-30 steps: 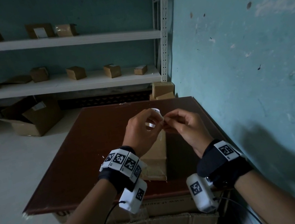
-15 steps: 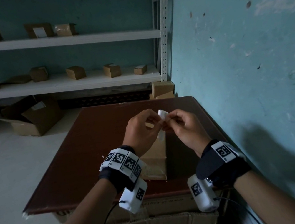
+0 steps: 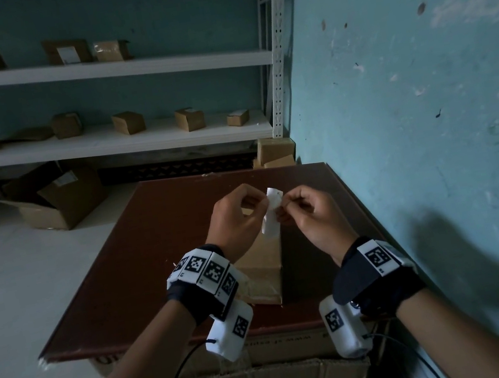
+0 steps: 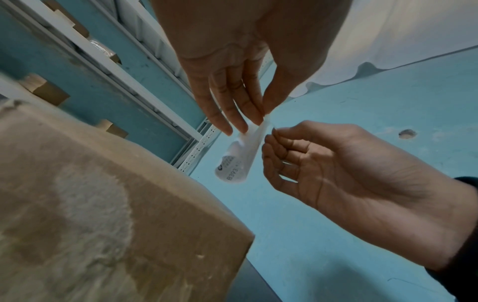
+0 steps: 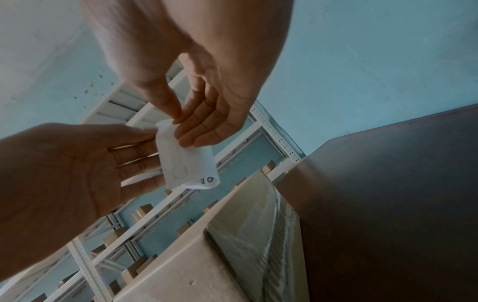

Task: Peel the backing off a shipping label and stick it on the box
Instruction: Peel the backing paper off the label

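Left hand (image 3: pixel 236 220) and right hand (image 3: pixel 311 213) each pinch the small white paper label (image 3: pixel 271 214) mid-frame, apparently to split off its backing above the brown cardboard box (image 3: pixel 263 269).

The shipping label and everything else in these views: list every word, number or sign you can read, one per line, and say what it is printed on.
"B393" on the shipping label, left wrist view; the smaller print above it is blurred.
"O" plus cut-off letters on the label's curled edge, right wrist view; not readable as a word.
Print along the carton under the table: too small to read.
Wristband markers: square coded patterns, no words.
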The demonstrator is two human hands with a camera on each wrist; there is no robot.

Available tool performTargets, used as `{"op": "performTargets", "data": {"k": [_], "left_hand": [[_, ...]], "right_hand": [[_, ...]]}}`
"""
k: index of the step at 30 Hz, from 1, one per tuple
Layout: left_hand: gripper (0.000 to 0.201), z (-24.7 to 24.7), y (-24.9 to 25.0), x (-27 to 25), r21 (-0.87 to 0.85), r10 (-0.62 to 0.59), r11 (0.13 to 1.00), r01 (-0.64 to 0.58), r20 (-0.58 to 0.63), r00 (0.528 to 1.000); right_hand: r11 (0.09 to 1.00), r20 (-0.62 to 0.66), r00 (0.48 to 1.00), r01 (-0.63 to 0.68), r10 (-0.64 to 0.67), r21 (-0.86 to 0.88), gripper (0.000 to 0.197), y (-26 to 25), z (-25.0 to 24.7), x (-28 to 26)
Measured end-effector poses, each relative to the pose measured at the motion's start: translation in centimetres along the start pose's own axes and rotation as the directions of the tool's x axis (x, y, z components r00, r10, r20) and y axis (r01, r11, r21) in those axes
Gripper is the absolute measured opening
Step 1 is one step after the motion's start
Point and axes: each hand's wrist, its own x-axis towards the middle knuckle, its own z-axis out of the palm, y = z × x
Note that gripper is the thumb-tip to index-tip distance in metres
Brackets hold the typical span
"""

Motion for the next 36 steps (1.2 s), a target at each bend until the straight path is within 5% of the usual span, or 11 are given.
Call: {"op": "performTargets", "data": {"k": [17, 24, 36], "left_hand": [[0.009, 0.05, -0.12, 0.00, -0.014, 0.031, 0.999, -0.031, -0.026, 0.999], [0.006, 0.08, 0.14, -0.05, -0.021, 0.056, 0.998, -0.056, -0.013, 0.998], [0.002, 0.22, -0.10, -0.13, 0.002, 0.056, 0.998, -0.056, -0.031, 0.998]], "right_hand": [[0.996, 0.010, 0.998, -0.059, 0.058, 0.069, 0.014, 0.09, 0.37, 0.07], [1.000, 0.010, 1.000, 0.002, -0.003, 0.029, 0.031, -0.11, 0.60, -0.09], [1.000, 0.041, 0.999, 0.018, -0.019, 0.012, 0.016, 0.22, 0.56, 0.01]]}}
